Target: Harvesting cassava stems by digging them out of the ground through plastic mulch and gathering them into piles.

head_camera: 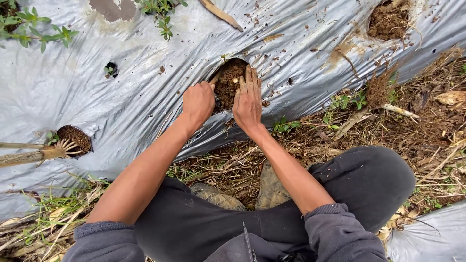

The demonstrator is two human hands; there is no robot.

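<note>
**Both hands at a soil hole in the plastic mulch**

The left hand [197,103] is curled into a loose fist at the left rim of the planting hole [229,82], its fingers closed around a small brownish stick-like piece [214,79] that pokes out above the knuckles toward the soil. What exactly that piece is cannot be told. The right hand [248,101] lies flat and open, fingers [251,80] straight and held together, their tips resting on the brown soil just at the hole's right edge; it grips nothing.

The hole sits between the two sets of fingers, cut into the grey plastic sheet [145,68] that covers the bed. Well to the left of the left fingers is another soil hole [74,139] with a pale root stub [43,154] beside it. Far up and right of the right fingers is a third hole [388,20]. Below the wrists, dry straw and weeds [310,131] cover the ground, near the person's dark trousers [369,179].
</note>
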